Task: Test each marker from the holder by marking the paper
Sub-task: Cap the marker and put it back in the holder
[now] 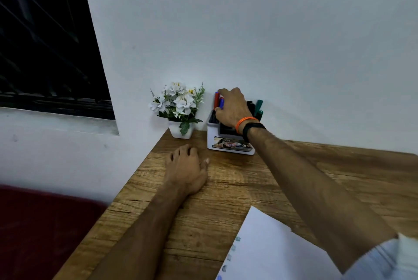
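A: In the head view, what is the right hand doing?

B: The right hand [234,107] reaches forward into a white rectangular plastic marker holder [229,141] that stands against the pale wall [271,42]. Its fingers are curled down round a blue marker [221,102], which shows between fingertips and thumb. A red marker [216,100] stands just left of the hand, touching the blue one or very nearly. Green markers [259,107] stick up to the right of the wrist, which wears an orange band [245,122] and a black band [252,128].

A: And the left hand?

B: The left hand [186,170] lies palm down on the brown wood-grain table [237,189], holding nothing, fingers loosely bent and thumb out to the side. It sits near the holder's front left corner but apart from it.

A: What edges and free room surround the hands?

B: Beyond the left hand's fingertips stands a small white pot of white artificial flowers [178,107], just left of the holder. The table's left edge runs close along the left forearm. Bare tabletop lies between the two forearms. Under the right forearm, nearer the person, lies a white sheet of paper [271,252] with small blue-green marks along its left margin. A dark barred window [45,42] is far to the left.
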Motion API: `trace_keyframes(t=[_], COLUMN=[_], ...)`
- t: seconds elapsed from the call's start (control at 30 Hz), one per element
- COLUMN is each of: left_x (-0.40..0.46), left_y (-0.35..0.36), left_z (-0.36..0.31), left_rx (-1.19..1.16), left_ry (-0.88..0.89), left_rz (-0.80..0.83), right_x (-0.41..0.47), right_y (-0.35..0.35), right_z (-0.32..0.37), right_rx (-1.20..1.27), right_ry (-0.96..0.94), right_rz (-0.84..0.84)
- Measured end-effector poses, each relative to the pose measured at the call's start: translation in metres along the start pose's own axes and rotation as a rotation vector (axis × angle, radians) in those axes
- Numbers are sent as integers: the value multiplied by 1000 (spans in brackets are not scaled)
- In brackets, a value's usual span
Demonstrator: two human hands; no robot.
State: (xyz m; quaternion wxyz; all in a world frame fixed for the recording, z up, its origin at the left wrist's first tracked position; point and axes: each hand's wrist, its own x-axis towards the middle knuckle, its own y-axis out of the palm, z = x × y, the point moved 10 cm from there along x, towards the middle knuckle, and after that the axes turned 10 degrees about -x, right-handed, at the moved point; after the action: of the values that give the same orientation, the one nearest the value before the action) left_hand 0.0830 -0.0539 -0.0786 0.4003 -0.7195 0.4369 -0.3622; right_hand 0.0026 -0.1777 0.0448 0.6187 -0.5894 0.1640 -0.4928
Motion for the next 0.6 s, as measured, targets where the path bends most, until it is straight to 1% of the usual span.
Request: trace_keyframes(t=[0.17,0.3,0.33,0.4,0.43,0.5,0.53,0.6], left_x=[0,0,0,0,0,0,0,1], left_y=[-1,-2,-2,-2,-2,-2,-2,-1], left_z=[-1,-2,-2,-2,-2,-2,-2,-1], left_rx=[3,14,15,16,19,22,25,30], left_ry=[5,9,9,6,3,3,3,4], left_rz=[-6,-8,-9,-11,-10,-11,-12,-18], right_x=[5,-2,-4,-7,-7,-9,-10,-12], right_y=[1,-15,-16,-8,-2,7,8,5], right_z=[3,3,2,-1,-3,-4,-5,-8], right_rx=[-19,143,193,307,319,215,176,187], right_ry=[-24,-27,-20,20,43,59,59,69], right_rz=[-62,-221,-234,-185,-139,-77,-75,-109])
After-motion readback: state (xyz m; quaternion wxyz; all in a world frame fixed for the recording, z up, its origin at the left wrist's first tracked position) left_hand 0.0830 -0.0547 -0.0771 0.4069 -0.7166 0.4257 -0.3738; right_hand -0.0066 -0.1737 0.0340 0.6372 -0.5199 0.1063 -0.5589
